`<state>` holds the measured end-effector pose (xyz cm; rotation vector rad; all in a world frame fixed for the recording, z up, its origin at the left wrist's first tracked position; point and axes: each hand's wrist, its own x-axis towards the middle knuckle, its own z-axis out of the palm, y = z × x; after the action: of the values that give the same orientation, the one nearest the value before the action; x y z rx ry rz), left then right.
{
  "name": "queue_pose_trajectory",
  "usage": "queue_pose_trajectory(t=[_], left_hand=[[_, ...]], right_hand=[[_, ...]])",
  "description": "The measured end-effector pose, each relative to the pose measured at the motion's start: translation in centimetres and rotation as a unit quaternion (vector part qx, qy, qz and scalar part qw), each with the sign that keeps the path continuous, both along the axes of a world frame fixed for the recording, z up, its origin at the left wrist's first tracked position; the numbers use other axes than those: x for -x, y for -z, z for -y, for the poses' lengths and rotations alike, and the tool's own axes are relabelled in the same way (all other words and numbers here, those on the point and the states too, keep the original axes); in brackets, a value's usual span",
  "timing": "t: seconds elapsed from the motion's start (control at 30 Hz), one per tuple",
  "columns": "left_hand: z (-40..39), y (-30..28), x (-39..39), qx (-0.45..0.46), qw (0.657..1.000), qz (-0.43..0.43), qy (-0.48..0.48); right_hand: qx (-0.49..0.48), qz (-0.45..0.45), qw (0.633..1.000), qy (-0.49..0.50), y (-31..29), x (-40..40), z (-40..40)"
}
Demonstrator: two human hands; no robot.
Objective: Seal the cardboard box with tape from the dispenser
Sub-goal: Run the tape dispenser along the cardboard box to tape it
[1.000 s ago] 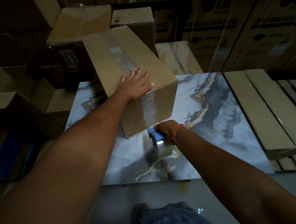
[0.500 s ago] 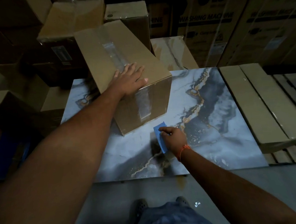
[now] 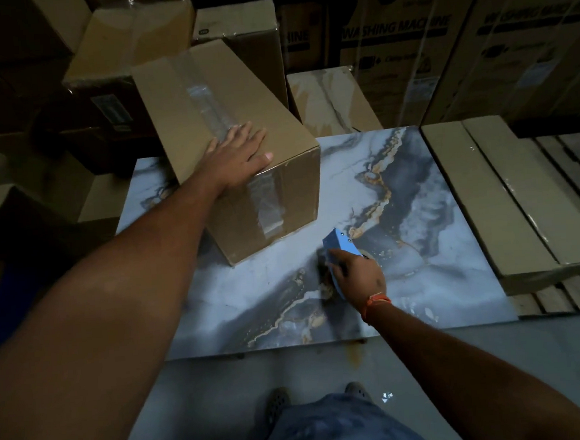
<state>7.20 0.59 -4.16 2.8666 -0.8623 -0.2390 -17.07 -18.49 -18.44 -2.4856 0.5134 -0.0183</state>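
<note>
Two hands are out over the desk [image 3: 416,183]. The left hand [image 3: 239,154] lies flat, fingers spread, on the box [image 3: 226,121] under it. The right hand [image 3: 357,277], arm stretched forward, grips the blue dispenser [image 3: 340,247], just beyond its knuckles, near the box.

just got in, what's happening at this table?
A person is taping a cardboard box shut on a marble-patterned table. The left hand lies flat on the box's top near its front edge. A clear tape strip runs along the top seam and down the front face. The right hand holds the blue tape dispenser low over the table, apart from the box.
</note>
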Motion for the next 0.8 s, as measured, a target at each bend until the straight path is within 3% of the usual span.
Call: queue_pose_trajectory(t=[0.23, 0.8], left_hand=[[-0.1, 0.1, -0.2, -0.001, 1.000, 0.001, 0.003], [0.2, -0.3, 0.3, 0.000, 1.000, 0.005, -0.002]], right_hand=[[0.035, 0.008, 0.999, -0.020, 0.2, -0.6, 1.3], [0.127, -0.072, 0.984, -0.105, 1.2, -1.5, 3.1]])
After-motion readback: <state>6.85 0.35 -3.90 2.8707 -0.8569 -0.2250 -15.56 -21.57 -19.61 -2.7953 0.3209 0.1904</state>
